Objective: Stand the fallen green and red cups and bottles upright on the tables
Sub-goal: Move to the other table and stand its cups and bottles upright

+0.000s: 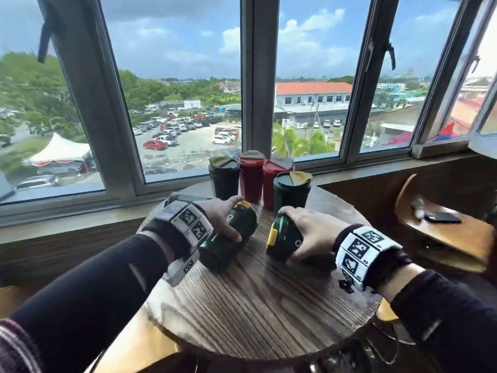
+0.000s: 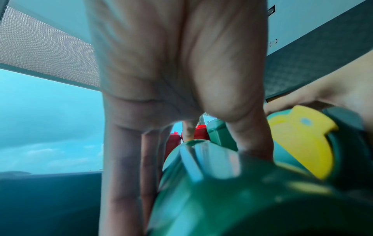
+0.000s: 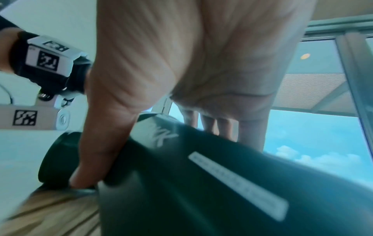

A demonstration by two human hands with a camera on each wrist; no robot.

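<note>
My left hand (image 1: 222,215) and right hand (image 1: 306,227) each curled round a fallen green tumbler (image 1: 228,242) (image 1: 286,239); at twelve o'clock four cups (image 1: 251,176) already stood upright, two remained.

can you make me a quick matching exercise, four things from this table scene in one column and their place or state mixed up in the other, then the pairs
Column one
1. left hand
2. right hand
3. two upright red plastic cups
4. black flat phone

Column two
A. stand at the window end of the round wooden table
B. lies on the side table to the right
C. grips the fallen dark green cup whose yellow lid tab points toward the window
D. grips the fallen dark green cup whose yellow lid tab faces left

Pairs: 1-C, 2-D, 3-A, 4-B
</note>
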